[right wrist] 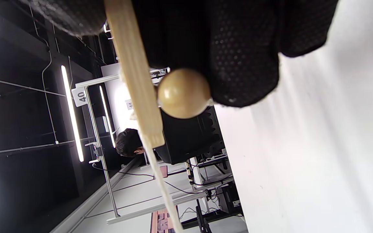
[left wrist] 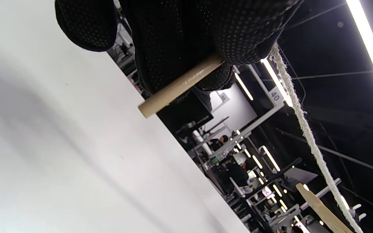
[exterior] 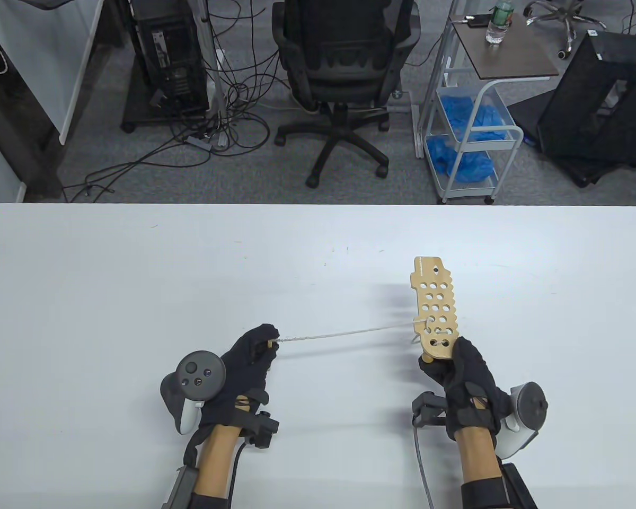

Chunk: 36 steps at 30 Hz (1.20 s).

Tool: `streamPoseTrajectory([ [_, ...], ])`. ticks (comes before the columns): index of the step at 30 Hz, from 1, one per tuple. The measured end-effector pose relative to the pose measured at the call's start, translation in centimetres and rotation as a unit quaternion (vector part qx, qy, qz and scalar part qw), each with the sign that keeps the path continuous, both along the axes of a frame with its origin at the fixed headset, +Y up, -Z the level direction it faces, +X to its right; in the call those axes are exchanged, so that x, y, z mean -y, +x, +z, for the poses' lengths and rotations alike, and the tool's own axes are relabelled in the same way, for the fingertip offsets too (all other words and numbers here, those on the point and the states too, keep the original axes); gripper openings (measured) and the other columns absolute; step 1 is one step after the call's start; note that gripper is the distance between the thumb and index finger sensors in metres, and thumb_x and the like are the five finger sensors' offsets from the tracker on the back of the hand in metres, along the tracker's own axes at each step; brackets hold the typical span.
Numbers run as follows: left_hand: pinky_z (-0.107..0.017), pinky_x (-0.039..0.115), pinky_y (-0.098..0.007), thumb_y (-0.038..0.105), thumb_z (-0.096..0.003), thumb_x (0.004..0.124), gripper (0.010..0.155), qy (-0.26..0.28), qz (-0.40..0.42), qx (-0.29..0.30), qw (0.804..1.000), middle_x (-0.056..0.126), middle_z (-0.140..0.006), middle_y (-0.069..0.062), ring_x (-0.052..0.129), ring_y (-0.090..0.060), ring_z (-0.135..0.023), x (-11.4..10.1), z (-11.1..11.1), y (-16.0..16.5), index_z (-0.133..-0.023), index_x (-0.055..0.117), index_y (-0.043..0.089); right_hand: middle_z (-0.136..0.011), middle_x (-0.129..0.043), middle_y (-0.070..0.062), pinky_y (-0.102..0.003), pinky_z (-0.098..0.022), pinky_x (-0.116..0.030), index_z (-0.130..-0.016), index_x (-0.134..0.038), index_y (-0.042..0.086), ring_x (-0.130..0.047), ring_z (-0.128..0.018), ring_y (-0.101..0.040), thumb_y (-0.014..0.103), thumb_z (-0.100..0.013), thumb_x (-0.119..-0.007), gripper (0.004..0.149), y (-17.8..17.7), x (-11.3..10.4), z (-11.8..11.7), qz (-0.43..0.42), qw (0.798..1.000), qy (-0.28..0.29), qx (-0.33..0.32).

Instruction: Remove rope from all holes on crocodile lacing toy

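Observation:
The wooden crocodile lacing toy (exterior: 435,307), a flat board with several holes, stands lifted over the white table (exterior: 138,275). My right hand (exterior: 458,371) grips its near end; in the right wrist view the board (right wrist: 134,74) shows edge-on beside a wooden bead (right wrist: 183,93). A white rope (exterior: 344,334) runs taut from a low hole on the board's left edge to my left hand (exterior: 257,344). That hand pinches the rope's wooden needle (left wrist: 180,87), and the rope (left wrist: 306,129) stretches away to the board (left wrist: 322,208).
Beyond the table's far edge stand a black office chair (exterior: 344,69), a computer tower (exterior: 172,58) with floor cables, and a white cart (exterior: 471,132) holding blue items.

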<state>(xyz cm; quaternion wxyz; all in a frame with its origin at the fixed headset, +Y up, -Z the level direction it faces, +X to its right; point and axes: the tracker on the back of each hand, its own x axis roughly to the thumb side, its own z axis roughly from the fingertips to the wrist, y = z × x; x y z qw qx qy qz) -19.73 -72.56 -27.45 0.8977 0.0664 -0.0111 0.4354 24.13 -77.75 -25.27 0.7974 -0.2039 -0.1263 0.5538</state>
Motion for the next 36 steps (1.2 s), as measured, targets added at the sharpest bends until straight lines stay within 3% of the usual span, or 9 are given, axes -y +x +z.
streamPoseTrajectory([
  [17,-0.064,0.079,-0.05,0.04,-0.0484,0.082,0.047,0.001,0.126,-0.133,0.983,0.099,-0.081,0.012,0.103,-0.01,-0.067,0.7,0.7,-4.1,-0.094,0.069,0.046,-0.071,-0.092,-0.024,-0.065,-0.05,-0.071,-0.077,-0.077,0.001,-0.097,-0.052,-0.041,0.038,-0.046,-0.074,0.048,0.3,0.5,0.0,-0.063,0.998,-0.006,-0.01],
  [36,-0.067,0.076,-0.05,0.043,-0.0518,0.076,0.047,-0.014,0.298,-0.187,0.936,0.094,-0.084,0.013,0.099,-0.009,-0.07,2.8,1.2,-6.5,-0.096,0.062,0.046,-0.071,-0.092,-0.023,-0.064,-0.051,-0.071,-0.078,-0.076,0.002,-0.097,-0.053,-0.04,0.039,-0.047,-0.073,0.048,0.5,0.7,0.3,-0.113,0.993,-0.011,0.008],
])
